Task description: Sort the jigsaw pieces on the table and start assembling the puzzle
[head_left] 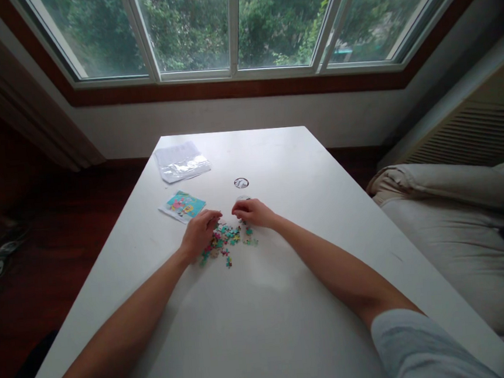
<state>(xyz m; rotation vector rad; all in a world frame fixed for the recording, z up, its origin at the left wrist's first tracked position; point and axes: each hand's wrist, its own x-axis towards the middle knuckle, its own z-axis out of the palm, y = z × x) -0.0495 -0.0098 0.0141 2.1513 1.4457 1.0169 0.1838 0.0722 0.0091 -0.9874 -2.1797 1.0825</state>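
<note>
A loose pile of small multicoloured jigsaw puzzle pieces (224, 238) lies on the white table. My left hand (199, 232) is over the pile's left edge, its fingers drawn together; whatever they may grip is too small to make out. Just past the pile on the right, my right hand (254, 212) has its fingers curled into a pinch, and their contents are hidden. Beyond my left hand lies a colourful picture card (185, 205) with a light blue background. A small round object (241, 183) rests farther up the table, and another pale one shows partly behind my right hand.
A clear plastic bag (183, 161) lies near the far left corner of the white table (264, 329). Past the table's far edge are a wall and a window (233, 32). A beige sofa (441, 237) stands along the right side.
</note>
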